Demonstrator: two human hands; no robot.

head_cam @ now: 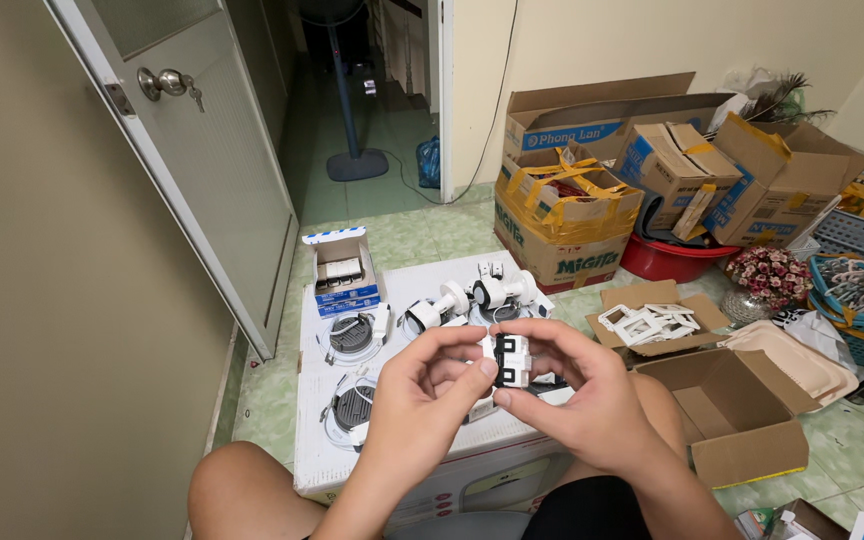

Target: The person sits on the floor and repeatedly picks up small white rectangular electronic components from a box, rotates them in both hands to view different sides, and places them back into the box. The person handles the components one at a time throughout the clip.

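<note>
Over white box [317, 440]: both hands [512, 395] grip white switch module [510, 360]; blue-white carton [344, 272] behind-left.

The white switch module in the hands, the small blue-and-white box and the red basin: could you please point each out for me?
White switch module [511, 362], head view, on its front between both hands' fingertips.
Small blue-and-white box [348, 298], head view, on its blue front wall.
Red basin [674, 264], head view, on its outer wall.
</note>
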